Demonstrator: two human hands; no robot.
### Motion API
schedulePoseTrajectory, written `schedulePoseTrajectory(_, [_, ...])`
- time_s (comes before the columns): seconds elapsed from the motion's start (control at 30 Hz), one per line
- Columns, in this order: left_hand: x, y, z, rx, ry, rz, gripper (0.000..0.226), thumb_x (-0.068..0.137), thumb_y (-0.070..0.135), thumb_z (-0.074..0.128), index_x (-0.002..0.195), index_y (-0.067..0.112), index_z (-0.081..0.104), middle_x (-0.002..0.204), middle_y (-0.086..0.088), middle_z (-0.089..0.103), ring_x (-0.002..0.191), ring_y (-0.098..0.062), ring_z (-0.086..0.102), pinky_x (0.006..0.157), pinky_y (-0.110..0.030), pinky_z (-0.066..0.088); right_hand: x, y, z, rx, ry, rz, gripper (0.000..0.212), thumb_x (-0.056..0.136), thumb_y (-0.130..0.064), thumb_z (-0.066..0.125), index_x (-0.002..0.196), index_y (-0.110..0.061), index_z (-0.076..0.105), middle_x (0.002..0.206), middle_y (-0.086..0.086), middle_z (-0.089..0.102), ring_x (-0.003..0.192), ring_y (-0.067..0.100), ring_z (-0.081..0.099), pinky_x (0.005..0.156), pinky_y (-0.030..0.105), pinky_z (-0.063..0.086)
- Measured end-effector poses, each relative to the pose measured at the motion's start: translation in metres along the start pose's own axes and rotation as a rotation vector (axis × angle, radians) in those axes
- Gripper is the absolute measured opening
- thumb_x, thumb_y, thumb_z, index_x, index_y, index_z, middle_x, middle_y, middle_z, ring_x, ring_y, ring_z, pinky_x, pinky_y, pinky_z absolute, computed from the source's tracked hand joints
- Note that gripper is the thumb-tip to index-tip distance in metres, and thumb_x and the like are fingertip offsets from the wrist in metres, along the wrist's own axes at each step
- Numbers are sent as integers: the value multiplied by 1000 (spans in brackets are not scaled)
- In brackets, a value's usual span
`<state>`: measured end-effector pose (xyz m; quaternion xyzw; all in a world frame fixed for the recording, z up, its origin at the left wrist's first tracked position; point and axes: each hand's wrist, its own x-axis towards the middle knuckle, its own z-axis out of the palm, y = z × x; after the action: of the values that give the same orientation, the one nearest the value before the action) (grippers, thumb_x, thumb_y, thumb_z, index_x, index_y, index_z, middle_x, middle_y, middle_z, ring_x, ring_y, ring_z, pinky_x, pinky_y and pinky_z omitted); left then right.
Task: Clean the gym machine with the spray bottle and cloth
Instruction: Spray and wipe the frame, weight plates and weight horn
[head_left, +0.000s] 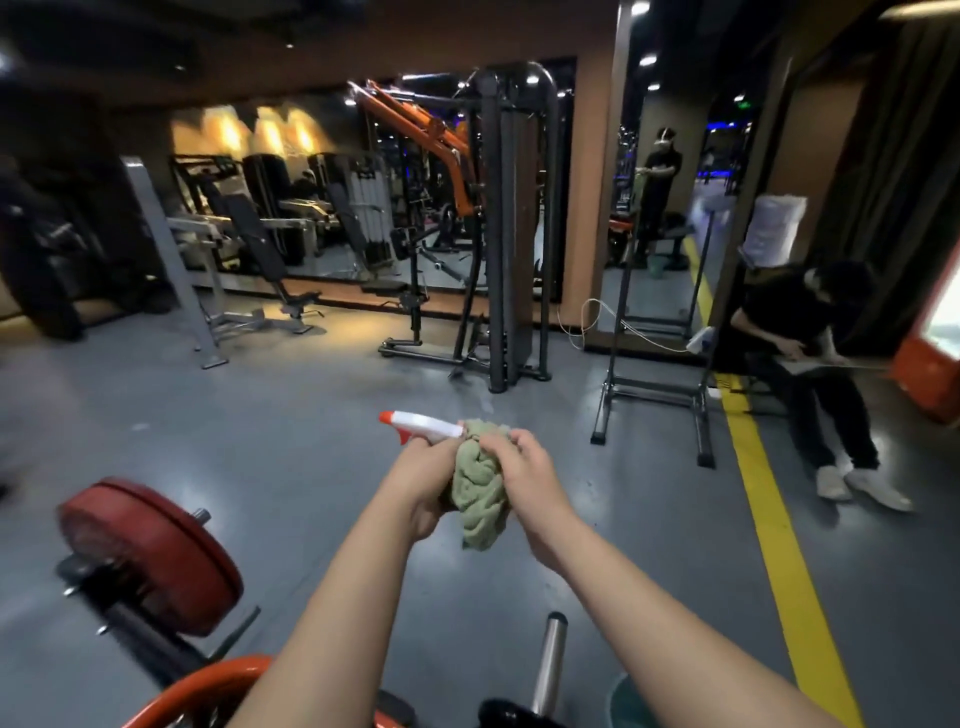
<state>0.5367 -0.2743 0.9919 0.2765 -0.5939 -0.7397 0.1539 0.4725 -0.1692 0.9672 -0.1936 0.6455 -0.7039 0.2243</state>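
Observation:
My left hand grips a spray bottle; its white head with the orange nozzle points left, and the body is hidden behind my hand and the cloth. A crumpled green cloth hangs between both hands. My right hand pinches the cloth's upper part next to the sprayer head. Below me is the gym machine: a red weight plate on its sleeve at lower left, an orange frame piece and a chrome peg at the bottom edge.
Grey floor spreads ahead, with a yellow line running down the right. A black cable tower and a low metal stand are in front. A person in black sits at right. Benches and mirrors line the back wall.

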Motion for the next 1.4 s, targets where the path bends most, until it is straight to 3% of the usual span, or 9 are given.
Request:
schedulePoseTrajectory(0.17, [-1,-19,-10,-155,-25,-101,37,95,10,67,127,-7,57,94,-23,75,81,-35,75,63,-40,59,-18,7,-14,-44,-127,-14,36,84,-38,55,93,-11,78,92,-1,74,79,7,62,65,15,44])
schedulePoseTrajectory(0.3, [2,-45,-19,0,6,-95,38,97,22,69,125,-2,60,95,-18,76,79,-28,75,65,-38,59,-13,13,-30,-402,-135,-117,30,97,-14,57,88,-31,80,102,2,58,84,4,60,83,20,49])
schedulePoseTrajectory(0.47, [2,-60,-26,274,-240,-50,44,84,47,78,108,10,76,101,-12,78,96,-25,75,99,-50,56,5,31,-56,-613,-292,-235,59,95,-15,65,145,-42,48,133,-11,52,111,-1,54,92,21,43])
schedulePoseTrajectory(0.7, [-3,-65,-11,236,-452,-30,42,85,39,79,111,6,76,105,-23,74,94,-28,70,92,-43,54,11,38,-72,-407,-738,53,96,88,-5,74,158,-47,22,147,-16,51,134,2,51,111,29,44])
schedulePoseTrajectory(0.9, [11,-93,-13,165,-389,-116,27,94,19,73,114,2,71,104,-16,73,90,-23,71,86,-35,56,-5,93,-68,-311,-395,101,48,96,-18,68,137,-39,53,121,-25,67,114,-4,63,101,25,51])
schedulePoseTrajectory(1.03, [20,-112,-13,86,-239,-239,17,99,24,62,98,12,74,93,-12,74,74,-18,72,69,-28,55,-12,156,-78,-215,-28,277,41,85,-45,68,124,-34,68,109,-6,76,102,16,72,101,48,54])
schedulePoseTrajectory(1.2, [33,-159,-19,79,-114,-379,41,92,26,75,117,-5,70,99,-21,76,83,-30,75,74,-36,60,-32,206,-100,-578,-119,460,25,94,-30,70,104,-8,68,74,-1,55,60,10,48,52,19,36])
schedulePoseTrajectory(1.3, [46,-197,-16,256,85,-381,23,92,3,68,111,-9,67,80,-19,71,62,-28,70,52,-32,58,-32,239,-119,-649,-47,552,17,94,-25,61,102,-13,70,79,4,65,66,17,57,61,27,43])
schedulePoseTrajectory(1.4, [65,-233,-23,245,187,-380,14,95,6,66,108,1,65,91,-20,72,79,-33,70,67,-38,62,-29,264,-134,-673,-56,633,30,94,-25,56,120,-19,70,97,9,72,82,22,66,70,30,45])
